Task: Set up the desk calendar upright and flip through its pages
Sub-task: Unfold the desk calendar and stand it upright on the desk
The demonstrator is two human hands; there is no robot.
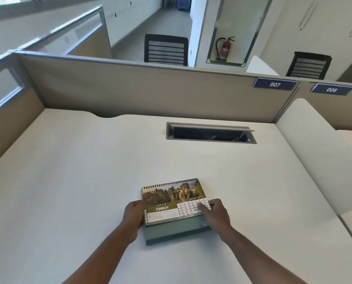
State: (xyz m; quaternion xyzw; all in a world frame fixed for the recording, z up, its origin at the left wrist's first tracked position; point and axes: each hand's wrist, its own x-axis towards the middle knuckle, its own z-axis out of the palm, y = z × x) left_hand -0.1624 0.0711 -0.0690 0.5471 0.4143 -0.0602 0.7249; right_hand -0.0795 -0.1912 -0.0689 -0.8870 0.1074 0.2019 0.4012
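both hands, left hand [134, 215] and right hand [216, 212], pinch the flat desk calendar [171, 203] near the bench [68, 181] front edge; standing and flipping remain.

The desk calendar [174, 203] lies on the counter [68, 191] between the hands, the left hand [134, 215] touching its left edge and the right hand [216, 214] on its right edge. Well beyond the hands, a cable slot [211, 133] is set into the counter. Behind that stands a partition [130, 89], with two chairs [166, 50] farther back.
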